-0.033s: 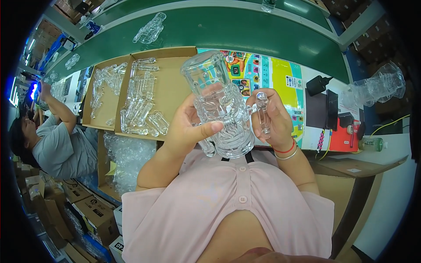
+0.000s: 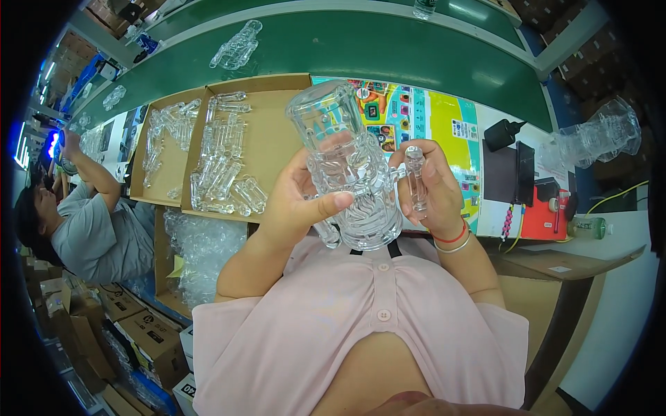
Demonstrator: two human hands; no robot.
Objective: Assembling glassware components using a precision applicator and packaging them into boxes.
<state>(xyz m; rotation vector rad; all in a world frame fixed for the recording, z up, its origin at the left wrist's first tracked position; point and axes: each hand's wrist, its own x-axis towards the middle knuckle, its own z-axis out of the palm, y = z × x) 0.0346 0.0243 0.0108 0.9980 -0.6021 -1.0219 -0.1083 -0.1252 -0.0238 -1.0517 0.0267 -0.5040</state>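
A large clear mug-shaped vessel (image 2: 357, 191) with a ridged, sculpted body is tilted in front of my chest. My left hand (image 2: 298, 194) is wrapped round its left side, thumb lying across the front. At the vessel's right side, my right hand (image 2: 436, 186) pinches a clear handle (image 2: 416, 179) with a rounded knob at its top. The handle meets the vessel's wall; whether it is joined there I cannot tell. Another clear handle-like piece (image 2: 328, 234) shows at the vessel's lower left, below my left hand.
Cardboard trays (image 2: 277, 93) at left hold several clear handles. Bubble wrap (image 2: 201, 253) fills a box below them. A black bottle (image 2: 503, 134), a red sheet (image 2: 541, 229) and stacked clear vessels (image 2: 596, 135) are at right. A co-worker (image 2: 100, 232) sits at far left.
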